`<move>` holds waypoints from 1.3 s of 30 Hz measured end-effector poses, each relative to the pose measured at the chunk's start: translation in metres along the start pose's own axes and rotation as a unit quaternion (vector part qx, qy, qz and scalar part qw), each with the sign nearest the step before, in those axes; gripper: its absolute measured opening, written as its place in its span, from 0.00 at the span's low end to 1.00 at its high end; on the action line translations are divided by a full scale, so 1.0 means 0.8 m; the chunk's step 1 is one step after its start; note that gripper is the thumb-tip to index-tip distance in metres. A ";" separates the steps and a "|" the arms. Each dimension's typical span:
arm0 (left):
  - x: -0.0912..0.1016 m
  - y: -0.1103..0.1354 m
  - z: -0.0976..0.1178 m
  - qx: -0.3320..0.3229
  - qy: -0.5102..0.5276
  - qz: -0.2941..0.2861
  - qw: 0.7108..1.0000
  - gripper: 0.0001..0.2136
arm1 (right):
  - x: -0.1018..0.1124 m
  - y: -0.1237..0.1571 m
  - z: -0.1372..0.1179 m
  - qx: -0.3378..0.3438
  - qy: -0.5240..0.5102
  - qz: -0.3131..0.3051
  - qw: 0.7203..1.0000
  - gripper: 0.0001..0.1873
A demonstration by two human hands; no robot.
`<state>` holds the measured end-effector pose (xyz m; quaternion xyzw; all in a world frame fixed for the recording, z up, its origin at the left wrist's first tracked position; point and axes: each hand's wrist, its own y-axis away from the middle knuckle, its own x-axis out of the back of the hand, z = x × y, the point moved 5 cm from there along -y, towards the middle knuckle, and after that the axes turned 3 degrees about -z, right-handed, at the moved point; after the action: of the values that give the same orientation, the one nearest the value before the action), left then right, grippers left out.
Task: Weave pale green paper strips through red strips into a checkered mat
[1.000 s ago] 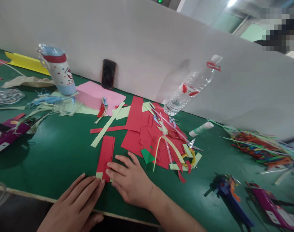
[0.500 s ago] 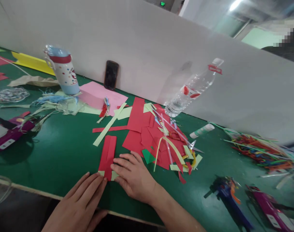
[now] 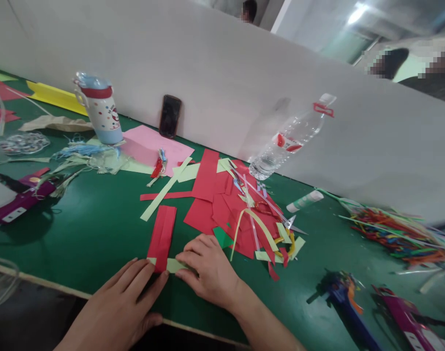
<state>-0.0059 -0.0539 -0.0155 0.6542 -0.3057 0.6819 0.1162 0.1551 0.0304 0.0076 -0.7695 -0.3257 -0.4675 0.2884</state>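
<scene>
A folded red paper strip (image 3: 163, 226) lies lengthwise on the table with a pale green paper strip (image 3: 173, 266) crossing under its near end. My left hand (image 3: 125, 290) rests with fingers stretched out, tips on the green strip's left end and the red paper's near edge. On the other side, my right hand (image 3: 205, 265) has its fingers and thumb closed on the right end of the green strip. Beyond the hands is a heap of red paper pieces (image 3: 203, 214) with paper scraps and scissors (image 3: 291, 223).
A clear bottle (image 3: 286, 141) and a phone (image 3: 170, 116) lean against the partition. At the back left stands a water cup (image 3: 103, 114). Glue guns (image 3: 15, 197) lie left and right (image 3: 408, 312), near dark blue pliers (image 3: 348, 302). A glue stick (image 3: 304, 201) lies beside colourful strips (image 3: 401, 231).
My right hand has shifted slightly right off the red paper, and its fingers have curled onto the green strip. More of that strip shows. My left index finger has slid a little right.
</scene>
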 end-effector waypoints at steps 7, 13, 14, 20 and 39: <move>-0.001 0.004 -0.002 -0.022 -0.008 0.010 1.000 0.26 | -0.002 0.002 0.002 0.004 0.000 0.000 1.000 0.09; 0.005 0.003 0.000 -0.023 -0.024 0.032 0.999 0.27 | -0.003 0.003 0.003 0.009 -0.002 0.006 1.000 0.09; 0.004 0.003 0.001 -0.022 -0.024 0.031 0.999 0.27 | -0.003 0.002 0.003 0.010 -0.001 0.006 1.000 0.09; -0.004 0.007 -0.004 -0.029 -0.001 0.010 1.000 0.27 | -0.002 0.001 0.005 0.008 -0.004 0.001 1.000 0.10; 0.001 0.013 -0.014 -0.057 -0.007 0.035 0.998 0.28 | 0.002 0.000 -0.012 0.032 -0.010 -0.003 0.999 0.17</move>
<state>-0.0212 -0.0556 -0.0168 0.6402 -0.3677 0.6625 0.1270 0.1505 0.0240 0.0128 -0.7637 -0.3457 -0.4496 0.3084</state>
